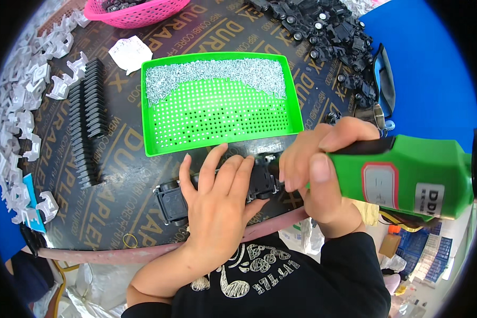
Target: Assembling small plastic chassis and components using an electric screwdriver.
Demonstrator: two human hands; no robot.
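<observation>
A black toy vehicle chassis (170, 205) with wheels lies near the table's front edge. My left hand (217, 196) is laid across its middle, fingers over the far side and thumb on the near side, gripping it. My right hand (326, 164) is wrapped around a green electric screwdriver (429, 159), held on its side and pointing left. The tool's front end is at the chassis's right end; my fingers hide its tip. Just beyond the chassis, a green perforated tray (145, 132) holds a heap of small silvery screws (217, 69) along its far side.
Black stacked parts (85, 127) stand in rows at left, beside many grey-white plastic pieces (24, 127). More black chassis (328, 34) are piled at far right, near a metal cup (373, 114). A pink basket (138, 16) and torn white paper (131, 54) lie at the back.
</observation>
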